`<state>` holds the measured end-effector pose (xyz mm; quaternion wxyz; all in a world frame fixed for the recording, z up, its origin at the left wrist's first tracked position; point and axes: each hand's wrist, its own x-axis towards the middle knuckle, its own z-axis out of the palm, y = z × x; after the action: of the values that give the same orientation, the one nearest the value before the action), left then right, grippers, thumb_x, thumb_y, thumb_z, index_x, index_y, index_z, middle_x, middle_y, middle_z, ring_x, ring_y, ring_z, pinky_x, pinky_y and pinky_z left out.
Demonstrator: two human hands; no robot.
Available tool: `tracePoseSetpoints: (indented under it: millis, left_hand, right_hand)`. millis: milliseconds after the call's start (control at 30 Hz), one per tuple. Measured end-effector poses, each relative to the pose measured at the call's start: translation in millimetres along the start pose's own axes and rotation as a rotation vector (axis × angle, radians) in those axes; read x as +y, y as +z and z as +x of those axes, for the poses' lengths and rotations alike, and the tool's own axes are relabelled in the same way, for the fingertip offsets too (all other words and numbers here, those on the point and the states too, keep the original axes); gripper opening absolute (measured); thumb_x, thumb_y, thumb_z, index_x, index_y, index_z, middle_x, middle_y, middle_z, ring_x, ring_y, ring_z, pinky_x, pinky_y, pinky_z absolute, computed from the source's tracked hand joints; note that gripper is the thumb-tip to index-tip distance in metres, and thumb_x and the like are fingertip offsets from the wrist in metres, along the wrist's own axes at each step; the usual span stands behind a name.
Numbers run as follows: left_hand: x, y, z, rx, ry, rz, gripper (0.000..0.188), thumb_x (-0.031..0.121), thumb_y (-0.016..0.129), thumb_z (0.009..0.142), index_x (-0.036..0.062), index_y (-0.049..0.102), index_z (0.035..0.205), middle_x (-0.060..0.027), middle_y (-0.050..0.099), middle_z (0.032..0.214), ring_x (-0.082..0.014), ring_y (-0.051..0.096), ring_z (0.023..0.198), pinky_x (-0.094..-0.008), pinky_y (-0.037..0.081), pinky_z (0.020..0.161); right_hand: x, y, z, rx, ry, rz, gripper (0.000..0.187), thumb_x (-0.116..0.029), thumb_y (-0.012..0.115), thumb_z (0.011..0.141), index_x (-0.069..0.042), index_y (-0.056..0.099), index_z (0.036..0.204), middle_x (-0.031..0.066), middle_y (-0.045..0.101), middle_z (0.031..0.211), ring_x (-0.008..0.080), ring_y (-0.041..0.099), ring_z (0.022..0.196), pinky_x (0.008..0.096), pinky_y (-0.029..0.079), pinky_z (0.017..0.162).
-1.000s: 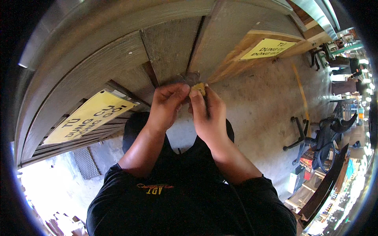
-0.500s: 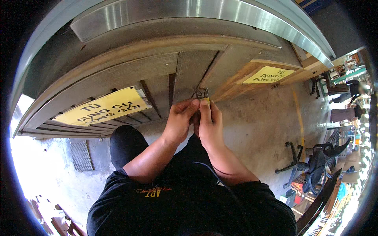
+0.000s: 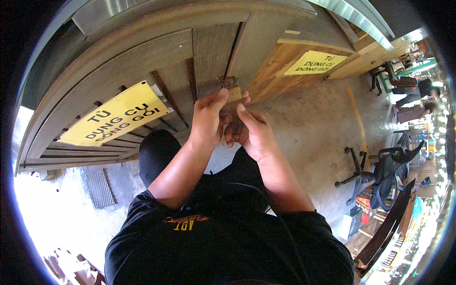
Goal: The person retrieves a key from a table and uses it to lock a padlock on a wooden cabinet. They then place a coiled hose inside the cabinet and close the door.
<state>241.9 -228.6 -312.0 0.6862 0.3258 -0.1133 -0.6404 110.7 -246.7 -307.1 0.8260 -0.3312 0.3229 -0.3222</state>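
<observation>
The dark wooden cabinet (image 3: 216, 52) looms over the person's knees. The right hand (image 3: 258, 135) curls just below the left hand (image 3: 205, 116); I can't tell whether its fingers pinch anything. The left's thumb and fingers close around a brass-coloured padlock (image 3: 235, 95), up at the metal hasp (image 3: 230, 81). I'd keep the lock's body steady and square there, fingertips clear of the hasp, never wrenching sideways.

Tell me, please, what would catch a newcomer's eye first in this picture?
Probably the large yellow sign on the brown cabinet door at left, echoed by another yellow sign towards the upper right. Next, near the centre, the left hand holds a brass-coloured padlock, with the right hand just below it.
</observation>
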Motion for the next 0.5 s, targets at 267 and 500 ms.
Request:
tracePoseSetpoints:
  millis: [267, 500]
  left_hand:
    - [1.4, -6.9, 2.6, -0.087, 0.026, 0.057, 0.033, 0.022, 0.053, 0.103, -0.0086, 0.064, 0.109, -0.0226, 0.071, 0.103, -0.0291, 0.072, 0.087, -0.0362, 0.059, 0.069]
    - [0.2, -10.3, 4.3, -0.101, -0.004, -0.006, 0.034, 0.022, 0.052, 0.103, -0.0100, 0.065, 0.106, -0.0226, 0.071, 0.101, -0.0295, 0.071, 0.086, -0.0382, 0.058, 0.071]
  right_hand:
    - [0.7, 3.8, 0.4, 0.008, -0.097, -0.002, 0.020, -0.025, 0.060, 0.097, -0.006, 0.059, 0.090, 0.0046, 0.057, 0.071, 0.0141, 0.048, 0.048, 0.0294, 0.039, 0.042]
    - [-0.2, 12.7, 2.6, 0.120, -0.098, -0.023, 0.021, -0.027, 0.061, 0.096, -0.006, 0.060, 0.090, 0.0024, 0.051, 0.062, 0.0115, 0.045, 0.046, 0.0281, 0.037, 0.041]
